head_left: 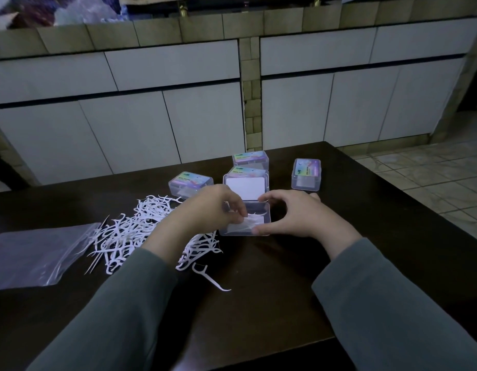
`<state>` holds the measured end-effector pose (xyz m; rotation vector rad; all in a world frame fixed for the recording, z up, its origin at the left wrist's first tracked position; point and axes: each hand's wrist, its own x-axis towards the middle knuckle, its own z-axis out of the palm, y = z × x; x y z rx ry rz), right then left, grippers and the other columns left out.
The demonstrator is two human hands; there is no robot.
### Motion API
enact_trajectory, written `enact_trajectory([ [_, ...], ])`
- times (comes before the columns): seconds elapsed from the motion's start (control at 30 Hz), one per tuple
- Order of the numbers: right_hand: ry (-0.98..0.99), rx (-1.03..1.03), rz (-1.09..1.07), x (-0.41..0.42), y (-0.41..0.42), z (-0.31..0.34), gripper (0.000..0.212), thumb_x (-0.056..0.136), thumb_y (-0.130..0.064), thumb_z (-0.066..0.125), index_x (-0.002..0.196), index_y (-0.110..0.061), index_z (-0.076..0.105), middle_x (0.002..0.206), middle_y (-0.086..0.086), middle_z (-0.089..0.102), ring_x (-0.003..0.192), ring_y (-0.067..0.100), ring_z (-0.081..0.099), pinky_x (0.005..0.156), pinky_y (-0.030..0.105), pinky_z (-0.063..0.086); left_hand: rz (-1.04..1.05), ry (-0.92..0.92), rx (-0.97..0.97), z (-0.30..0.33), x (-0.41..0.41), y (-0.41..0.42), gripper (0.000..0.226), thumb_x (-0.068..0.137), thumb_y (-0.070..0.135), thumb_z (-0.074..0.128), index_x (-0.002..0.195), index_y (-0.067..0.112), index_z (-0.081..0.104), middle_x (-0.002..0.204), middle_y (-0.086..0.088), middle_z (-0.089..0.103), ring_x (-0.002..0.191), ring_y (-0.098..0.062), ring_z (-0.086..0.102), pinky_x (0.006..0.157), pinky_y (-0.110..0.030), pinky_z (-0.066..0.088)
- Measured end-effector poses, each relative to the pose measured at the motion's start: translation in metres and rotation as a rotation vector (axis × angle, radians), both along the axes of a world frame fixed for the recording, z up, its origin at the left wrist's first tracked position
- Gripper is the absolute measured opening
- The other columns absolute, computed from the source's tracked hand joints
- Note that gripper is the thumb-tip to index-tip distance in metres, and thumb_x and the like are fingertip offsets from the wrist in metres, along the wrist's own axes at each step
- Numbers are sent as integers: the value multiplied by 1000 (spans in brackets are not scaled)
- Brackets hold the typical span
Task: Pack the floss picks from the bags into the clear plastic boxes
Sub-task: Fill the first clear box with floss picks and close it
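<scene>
While cupping the open box [245, 218], right hand [293, 214] curled; left hand [210, 207] pinching floss picks [249, 222].

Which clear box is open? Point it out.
The open box between the left hand and right hand, its lid raised, floss picks inside. The four closed boxes behind it show colourful labels.
</scene>
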<state>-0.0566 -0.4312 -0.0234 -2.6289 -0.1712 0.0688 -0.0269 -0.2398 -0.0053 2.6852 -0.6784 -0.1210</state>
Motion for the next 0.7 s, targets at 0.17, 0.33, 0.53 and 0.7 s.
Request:
enact_trajectory([
  [0.17,-4,-1,3,1,0,-1,75,71,-66,70,137,-39,44,143,-10,46,134,19,36,109,43,26,40,-87,-5,-1,2,5,23,95,24,56,112,32,69,112,8,61,95,-7,54,78,-23,47],
  [0.33,-9,-17,-6,2,1,-2,75,71,-67,70,136,-40,44,142,-10,47,134,17,37,110,44,24,316,-265,1,-6,9,14,28,89,44,61,112,29,66,106,8,66,89,-9,56,70,-28,49],
  [0.53,-12,-19,-16,-1,2,0,75,71,-65,70,137,-39,44,143,-10,46,134,19,35,109,43,26,394,-178,-223,-10,7,13,14,82,34,73,93,25,69,88,9,66,76,-2,55,59,-20,42],
  [0.7,4,-4,1,-3,1,2,75,73,-64,70,138,-39,42,145,-9,44,136,20,32,110,44,25,112,-170,-222,1,-5,3,19,87,23,69,102,33,64,89,15,68,77,-1,57,69,-21,47],
])
